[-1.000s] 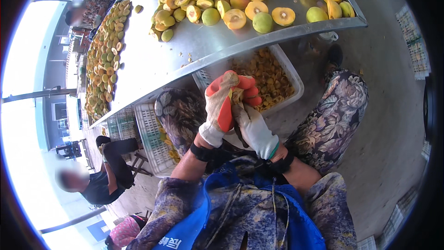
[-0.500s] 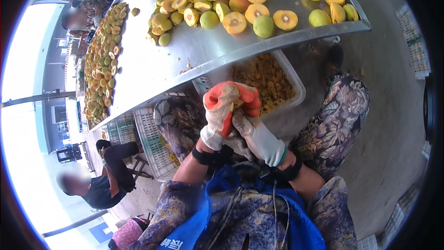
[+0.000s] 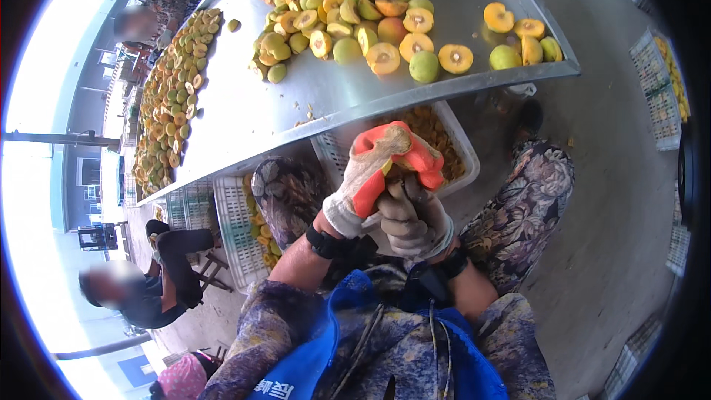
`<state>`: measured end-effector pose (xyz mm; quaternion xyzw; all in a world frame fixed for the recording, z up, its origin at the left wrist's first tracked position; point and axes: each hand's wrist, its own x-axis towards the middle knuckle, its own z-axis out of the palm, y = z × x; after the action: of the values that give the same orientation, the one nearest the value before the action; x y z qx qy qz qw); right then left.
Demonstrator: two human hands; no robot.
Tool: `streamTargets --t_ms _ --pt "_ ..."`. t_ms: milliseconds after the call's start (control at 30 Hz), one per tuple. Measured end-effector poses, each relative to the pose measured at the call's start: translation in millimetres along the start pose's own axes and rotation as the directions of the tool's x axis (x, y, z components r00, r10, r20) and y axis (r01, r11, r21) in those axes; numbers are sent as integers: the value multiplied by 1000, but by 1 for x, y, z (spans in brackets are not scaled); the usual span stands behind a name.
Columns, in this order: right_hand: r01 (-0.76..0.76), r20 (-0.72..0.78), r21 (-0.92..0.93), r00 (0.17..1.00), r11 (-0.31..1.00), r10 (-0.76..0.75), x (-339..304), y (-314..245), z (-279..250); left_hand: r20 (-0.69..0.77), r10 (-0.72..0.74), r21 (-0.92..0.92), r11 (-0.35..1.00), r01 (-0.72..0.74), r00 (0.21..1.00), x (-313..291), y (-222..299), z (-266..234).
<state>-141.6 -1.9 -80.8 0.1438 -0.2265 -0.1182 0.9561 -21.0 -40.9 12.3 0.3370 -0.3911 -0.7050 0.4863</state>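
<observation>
Both hands meet in front of me, just below the edge of a metal table (image 3: 348, 112). My left hand (image 3: 378, 167), in a pale glove with an orange-red coating, is curled round a piece of fruit; only a yellow-green sliver (image 3: 386, 166) shows between the fingers. My right hand (image 3: 413, 218), in a soiled whitish glove, presses up against it with fingers closed, and whatever it grips is hidden. On the table lie many halved peaches (image 3: 383, 58) with green-yellow skin and orange flesh, some with the stone showing. A white crate (image 3: 468, 150) of brownish-yellow scraps stands behind the hands.
Another crate (image 3: 231, 233) holding fruit stands left of my knee. A long heap of cut fruit (image 3: 169, 107) covers the table's left end. One person (image 3: 148, 292) sits at lower left, another (image 3: 159, 18) at upper left. Crates (image 3: 655, 96) line the right side.
My hands have shifted slightly to the right relative to the crate behind them. The right hand has turned, so its curled fingers now show. The view has tilted a little.
</observation>
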Motion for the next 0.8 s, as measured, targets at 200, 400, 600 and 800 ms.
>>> streamTargets --t_ms 200,400,600,800 --pt "99 174 -76 981 992 -85 6 1 0 -536 127 91 992 -92 835 -16 47 -35" --pt "404 -385 195 869 894 -310 13 -3 -39 -399 525 909 119 399 752 -108 162 -145" --pt "446 -500 -126 743 886 -445 8 -2 -41 -205 463 971 205 120 862 45 117 -146" --pt "404 -690 -416 443 815 -572 24 0 -13 -66 397 958 -231 169 915 151 94 -176"
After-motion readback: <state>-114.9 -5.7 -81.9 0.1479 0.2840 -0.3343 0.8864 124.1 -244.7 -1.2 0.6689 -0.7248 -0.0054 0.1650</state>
